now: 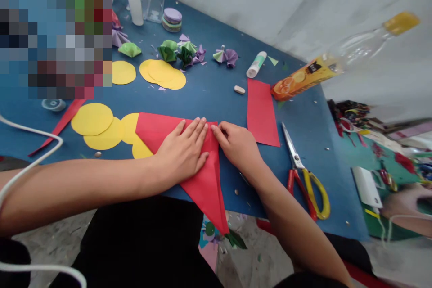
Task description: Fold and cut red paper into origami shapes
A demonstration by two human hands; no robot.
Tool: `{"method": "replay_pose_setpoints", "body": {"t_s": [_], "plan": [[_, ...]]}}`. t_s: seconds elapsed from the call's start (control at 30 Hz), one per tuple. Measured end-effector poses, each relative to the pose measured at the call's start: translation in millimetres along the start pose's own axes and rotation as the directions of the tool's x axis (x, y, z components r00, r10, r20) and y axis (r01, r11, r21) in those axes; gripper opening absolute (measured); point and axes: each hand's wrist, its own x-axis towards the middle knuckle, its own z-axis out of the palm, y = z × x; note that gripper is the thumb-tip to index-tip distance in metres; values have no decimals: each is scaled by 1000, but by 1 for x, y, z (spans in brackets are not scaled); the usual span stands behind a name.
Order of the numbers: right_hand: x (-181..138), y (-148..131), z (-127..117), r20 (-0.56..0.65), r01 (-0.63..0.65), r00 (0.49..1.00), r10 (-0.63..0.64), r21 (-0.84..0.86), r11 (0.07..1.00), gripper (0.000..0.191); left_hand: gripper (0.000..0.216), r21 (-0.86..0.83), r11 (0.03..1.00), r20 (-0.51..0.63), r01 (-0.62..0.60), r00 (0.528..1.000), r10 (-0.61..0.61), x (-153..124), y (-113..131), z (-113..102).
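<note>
A folded sheet of red paper (pixel 209 191) lies across the blue table, one pointed corner hanging over the near edge. My left hand (pixel 182 153) rests flat on top of it, fingers stretched out. At the paper's upper right corner, my right hand (pixel 238 144) is closed, pinching the edge between thumb and curled fingers. Yellow paper circles (pixel 103 134) lie to the left, some tucked partly under the red sheet. Right of my right hand are a red paper rectangle (pixel 263 114) and scissors (pixel 297 159) with red and yellow handles.
An orange-labelled plastic bottle (pixel 310 72) stands at the right, near a glue stick (pixel 257 64) and an eraser (pixel 239 90). Folded paper pieces (pixel 168 50), more yellow circles (pixel 164 74) and a white bottle (pixel 135 4) sit farther back. A white cable (pixel 40 132) crosses the left side.
</note>
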Motion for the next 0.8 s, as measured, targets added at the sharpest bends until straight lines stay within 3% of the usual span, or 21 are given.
{"method": "replay_pose_setpoints", "body": {"t_s": [0.23,0.37,0.57,0.8], "plan": [[-3,-7,4,8,-35,999,36,-158,987,31,60,-5,1000,-18,0,1000,0,0,0,1],[-3,-4,-2,15,0,1000,0,-22,1000,36,59,-6,1000,-3,1,1000,-1,0,0,1],[-6,6,-18,160,26,985,-67,247,969,33,60,-17,1000,4,3,1000,-3,0,0,1],[-5,13,-26,337,36,931,-139,297,954,35,60,-39,999,-3,5,1000,-5,0,-1,1]]}}
